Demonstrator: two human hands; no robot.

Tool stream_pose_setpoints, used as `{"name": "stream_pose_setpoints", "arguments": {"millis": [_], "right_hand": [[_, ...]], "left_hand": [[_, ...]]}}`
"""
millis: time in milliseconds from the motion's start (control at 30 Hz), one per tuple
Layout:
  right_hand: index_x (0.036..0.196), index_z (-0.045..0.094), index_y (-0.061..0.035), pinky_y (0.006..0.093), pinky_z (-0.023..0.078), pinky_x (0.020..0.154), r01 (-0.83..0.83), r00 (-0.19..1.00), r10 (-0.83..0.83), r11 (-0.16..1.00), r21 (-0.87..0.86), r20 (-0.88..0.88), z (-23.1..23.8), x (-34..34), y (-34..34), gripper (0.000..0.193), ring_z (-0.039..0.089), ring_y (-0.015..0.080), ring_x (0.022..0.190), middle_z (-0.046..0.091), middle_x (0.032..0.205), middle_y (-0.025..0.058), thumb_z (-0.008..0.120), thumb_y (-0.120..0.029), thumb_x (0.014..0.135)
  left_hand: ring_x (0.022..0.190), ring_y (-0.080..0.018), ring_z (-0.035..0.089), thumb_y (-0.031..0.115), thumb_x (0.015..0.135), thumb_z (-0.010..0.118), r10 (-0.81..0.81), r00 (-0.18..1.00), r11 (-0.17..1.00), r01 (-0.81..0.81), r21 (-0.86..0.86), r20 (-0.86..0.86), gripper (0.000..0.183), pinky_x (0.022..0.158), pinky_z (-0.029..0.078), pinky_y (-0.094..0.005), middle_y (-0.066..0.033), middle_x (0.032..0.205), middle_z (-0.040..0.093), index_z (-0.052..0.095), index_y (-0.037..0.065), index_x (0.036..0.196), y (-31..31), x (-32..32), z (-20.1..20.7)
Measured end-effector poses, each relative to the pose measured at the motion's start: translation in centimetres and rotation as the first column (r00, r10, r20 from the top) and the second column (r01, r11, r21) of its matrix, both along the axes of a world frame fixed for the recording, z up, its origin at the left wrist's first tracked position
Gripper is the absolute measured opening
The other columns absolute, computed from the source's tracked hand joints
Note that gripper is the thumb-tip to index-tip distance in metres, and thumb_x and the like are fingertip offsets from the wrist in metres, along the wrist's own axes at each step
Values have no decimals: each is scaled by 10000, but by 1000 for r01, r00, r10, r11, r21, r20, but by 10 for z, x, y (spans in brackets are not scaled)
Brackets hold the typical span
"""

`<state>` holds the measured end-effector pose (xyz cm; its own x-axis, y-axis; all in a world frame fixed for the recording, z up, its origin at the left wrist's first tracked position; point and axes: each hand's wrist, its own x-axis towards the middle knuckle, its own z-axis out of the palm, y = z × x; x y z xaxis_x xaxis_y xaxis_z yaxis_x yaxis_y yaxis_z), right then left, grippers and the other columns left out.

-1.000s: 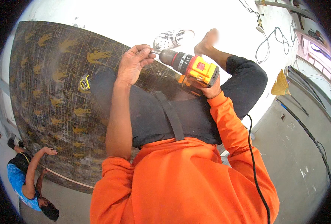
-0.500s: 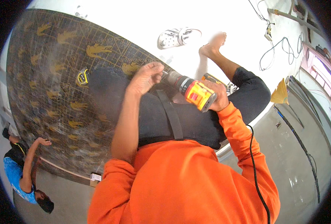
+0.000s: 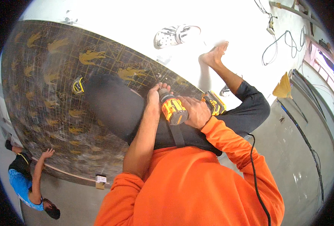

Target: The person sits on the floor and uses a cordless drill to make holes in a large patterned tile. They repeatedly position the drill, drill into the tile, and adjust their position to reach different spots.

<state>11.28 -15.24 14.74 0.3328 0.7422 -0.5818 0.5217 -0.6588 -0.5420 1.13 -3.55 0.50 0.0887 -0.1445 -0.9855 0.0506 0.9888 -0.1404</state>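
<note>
My right hand (image 3: 197, 111) is closed round the grip of a yellow and black cordless drill (image 3: 173, 110). Its battery (image 3: 214, 103) sticks out past my knuckles. The drill's nose points away from me, down toward a large dark panel (image 3: 54, 113) with gold printed figures, on which I sit. My left hand (image 3: 156, 94) has its fingers curled close round the front of the drill, beside the chuck; what they pinch there is hidden. A yellow and black tape measure (image 3: 77, 86) lies on the panel beyond my left knee.
At the left, a co-worker in a blue shirt (image 3: 19, 184) reaches a hand to the panel's edge. A small box (image 3: 101, 179) sits at the panel's near edge. A white patterned clog (image 3: 176, 35), a yellow broom (image 3: 283, 87) and loose cables (image 3: 287, 43) lie around.
The drill has moved left and nearer to me, its nose now steeper downward. My left hand has come lower and right, against the drill's front. The co-worker has shifted slightly right.
</note>
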Motion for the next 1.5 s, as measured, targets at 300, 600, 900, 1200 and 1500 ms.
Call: {"name": "stream_pose_setpoints", "arguments": {"millis": [300,600,900,1200,1500], "right_hand": [[1326,480,-43,422,539,812,-37,999,31,989,-142,-41,5,-8,2,705,646,357,1001,629,1160,163,750,-197,694],[1335,473,-36,428,533,819,-23,999,17,983,-180,-37,5,-16,-11,711,643,362,977,620,1130,160,736,-170,687],[1376,442,-38,418,524,856,-33,999,37,995,-91,34,-1,-21,-18,827,636,363,1001,614,1166,176,755,-126,615],[1348,460,-28,421,526,871,-49,999,49,998,-46,-3,-8,-13,-35,787,634,371,1014,618,1147,176,750,-96,619],[1353,480,-30,410,536,818,-3,992,-20,984,176,127,-16,0,-56,768,656,341,943,646,1076,166,747,-171,647]], "left_hand": [[750,-174,598,240,980,492,-227,974,973,227,-29,-1,217,679,505,-346,-47,899,608,617,70,1029,-4,-7,-13],[863,-194,602,248,963,483,-455,890,889,452,75,24,302,772,507,-349,-77,1018,629,661,41,1091,-13,-12,-10],[995,-180,547,273,965,490,-538,843,810,515,282,7,313,859,452,-323,-64,1157,571,690,54,1068,-15,-21,-23],[1501,-236,130,238,913,525,-461,880,878,434,203,110,345,1159,221,-336,-111,1640,56,679,45,1155,-21,-23,-32],[1067,-278,604,277,968,456,-454,831,891,413,190,321,198,942,492,-426,-208,1225,634,532,95,961,5,22,-4]]}}
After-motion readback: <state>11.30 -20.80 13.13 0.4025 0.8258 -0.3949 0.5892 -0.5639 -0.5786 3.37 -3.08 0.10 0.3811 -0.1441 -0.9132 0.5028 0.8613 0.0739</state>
